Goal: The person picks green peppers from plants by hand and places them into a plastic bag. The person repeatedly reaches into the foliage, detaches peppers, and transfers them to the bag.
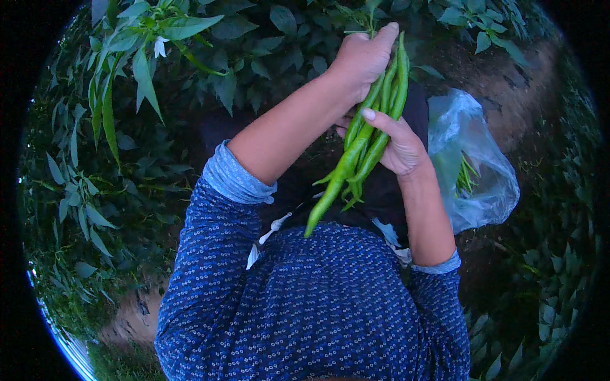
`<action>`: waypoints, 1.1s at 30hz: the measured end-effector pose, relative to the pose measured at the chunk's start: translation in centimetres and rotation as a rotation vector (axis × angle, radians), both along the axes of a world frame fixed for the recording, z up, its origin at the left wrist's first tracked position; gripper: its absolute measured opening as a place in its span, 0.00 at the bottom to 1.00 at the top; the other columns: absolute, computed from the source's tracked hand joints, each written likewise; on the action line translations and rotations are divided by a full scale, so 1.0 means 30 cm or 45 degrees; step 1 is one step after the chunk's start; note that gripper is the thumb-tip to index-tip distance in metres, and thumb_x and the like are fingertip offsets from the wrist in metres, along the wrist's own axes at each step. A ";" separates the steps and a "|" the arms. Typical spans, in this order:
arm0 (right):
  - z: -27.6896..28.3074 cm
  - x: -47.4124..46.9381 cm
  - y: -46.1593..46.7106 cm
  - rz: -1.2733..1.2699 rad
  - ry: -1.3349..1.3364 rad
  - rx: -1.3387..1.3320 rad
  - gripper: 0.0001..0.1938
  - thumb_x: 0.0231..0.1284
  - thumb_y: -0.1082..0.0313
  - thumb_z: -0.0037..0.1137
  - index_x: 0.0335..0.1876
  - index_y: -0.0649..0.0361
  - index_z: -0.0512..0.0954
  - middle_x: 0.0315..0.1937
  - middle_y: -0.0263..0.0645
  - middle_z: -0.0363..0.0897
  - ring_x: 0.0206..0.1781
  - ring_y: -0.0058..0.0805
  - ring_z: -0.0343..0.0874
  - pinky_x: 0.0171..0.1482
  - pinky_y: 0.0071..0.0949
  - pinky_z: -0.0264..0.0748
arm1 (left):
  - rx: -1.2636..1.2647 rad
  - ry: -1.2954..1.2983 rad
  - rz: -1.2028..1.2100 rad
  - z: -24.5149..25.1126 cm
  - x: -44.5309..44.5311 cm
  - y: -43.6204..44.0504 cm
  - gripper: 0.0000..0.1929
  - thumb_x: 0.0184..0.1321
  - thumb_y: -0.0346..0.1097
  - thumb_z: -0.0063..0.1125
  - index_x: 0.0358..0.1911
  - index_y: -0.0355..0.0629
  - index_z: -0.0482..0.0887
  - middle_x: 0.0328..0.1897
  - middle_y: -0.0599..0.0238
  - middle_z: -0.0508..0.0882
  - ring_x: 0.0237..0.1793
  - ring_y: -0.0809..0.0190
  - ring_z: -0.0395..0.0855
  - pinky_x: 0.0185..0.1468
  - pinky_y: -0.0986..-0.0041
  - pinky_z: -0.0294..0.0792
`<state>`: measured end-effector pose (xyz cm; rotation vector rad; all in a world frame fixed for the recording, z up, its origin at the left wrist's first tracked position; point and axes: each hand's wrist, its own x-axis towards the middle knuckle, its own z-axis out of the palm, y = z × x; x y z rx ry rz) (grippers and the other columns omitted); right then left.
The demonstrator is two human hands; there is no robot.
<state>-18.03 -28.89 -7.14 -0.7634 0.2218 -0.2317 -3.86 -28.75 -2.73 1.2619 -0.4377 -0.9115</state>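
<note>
A bunch of long green chilli peppers (pixel 355 152) slants across the view in front of my body, tips pointing down and left. My right hand (pixel 400 143) is wrapped around its middle, with the thumb lying over the front. Higher up, my left hand (pixel 364 59) is closed at the upper end of the bunch, thumb pointing up. The left fingers are mostly hidden behind the hand. Just above that hand, a thin green stem (pixel 371 21) and leaves of a chilli plant show.
A clear plastic bag (pixel 481 166) with some green chillies (pixel 466 176) inside is at my right. Chilli plants (pixel 143 43) with hanging pods and a white flower (pixel 160 46) grow at upper left. Bare soil (pixel 514 95) shows beyond the bag. Dark foliage surrounds me.
</note>
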 end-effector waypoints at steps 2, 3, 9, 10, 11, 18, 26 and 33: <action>0.000 0.006 0.000 -0.039 0.171 -0.054 0.22 0.63 0.66 0.60 0.59 0.65 0.70 0.46 0.45 0.79 0.49 0.37 0.82 0.55 0.40 0.80 | 0.050 -0.165 -0.061 -0.012 0.008 -0.007 0.20 0.68 0.51 0.54 0.33 0.37 0.79 0.27 0.61 0.80 0.25 0.60 0.77 0.33 0.63 0.73; 0.000 0.005 -0.003 -0.009 0.200 -0.080 0.22 0.63 0.66 0.59 0.60 0.65 0.70 0.46 0.45 0.79 0.48 0.37 0.82 0.53 0.39 0.80 | 0.032 0.025 -0.064 -0.016 0.029 -0.013 0.21 0.68 0.52 0.54 0.34 0.37 0.79 0.28 0.60 0.80 0.26 0.60 0.77 0.34 0.63 0.73; 0.064 -0.105 -0.049 0.270 0.227 -0.278 0.26 0.54 0.63 0.63 0.57 0.67 0.71 0.32 0.42 0.79 0.32 0.30 0.80 0.36 0.31 0.76 | -0.332 0.725 -0.214 0.007 0.302 -0.038 0.20 0.76 0.53 0.37 0.33 0.45 0.71 0.30 0.65 0.76 0.29 0.63 0.69 0.38 0.69 0.66; 0.093 -0.157 -0.056 0.296 0.301 -0.392 0.28 0.51 0.62 0.63 0.56 0.69 0.71 0.30 0.43 0.78 0.30 0.32 0.79 0.36 0.31 0.76 | -0.419 0.636 -0.294 0.015 0.350 -0.019 0.20 0.76 0.53 0.38 0.33 0.45 0.70 0.29 0.65 0.75 0.29 0.63 0.67 0.38 0.69 0.65; 0.126 -0.214 -0.072 0.151 0.340 -0.444 0.26 0.53 0.62 0.63 0.56 0.68 0.71 0.29 0.41 0.78 0.30 0.31 0.80 0.36 0.29 0.76 | -0.508 0.550 -0.382 0.022 0.382 -0.004 0.20 0.76 0.53 0.39 0.32 0.44 0.70 0.29 0.65 0.74 0.29 0.62 0.66 0.39 0.70 0.63; 0.375 -0.613 -0.271 -0.779 -0.607 -0.464 0.27 0.63 0.68 0.53 0.67 0.65 0.60 0.45 0.38 0.71 0.44 0.28 0.73 0.53 0.35 0.72 | 0.772 -1.745 -0.421 -0.030 0.271 0.159 0.36 0.56 0.55 0.68 0.58 0.32 0.75 0.51 0.45 0.83 0.54 0.46 0.82 0.60 0.61 0.72; 0.266 -0.608 -0.327 -1.729 0.306 -1.345 0.21 0.60 0.77 0.63 0.58 0.65 0.71 0.45 0.39 0.82 0.47 0.28 0.81 0.52 0.30 0.78 | -0.022 -1.954 -0.111 -0.179 -0.156 -0.070 0.51 0.42 0.55 0.78 0.64 0.25 0.67 0.65 0.35 0.72 0.67 0.39 0.69 0.71 0.56 0.61; -0.010 -0.669 -0.282 -0.999 1.034 -1.928 0.29 0.48 0.78 0.68 0.59 0.59 0.72 0.48 0.44 0.82 0.49 0.38 0.84 0.52 0.32 0.78 | 0.736 -1.681 -0.663 -0.236 -0.196 -0.214 0.28 0.49 0.45 0.71 0.51 0.37 0.78 0.43 0.43 0.85 0.47 0.40 0.84 0.51 0.51 0.75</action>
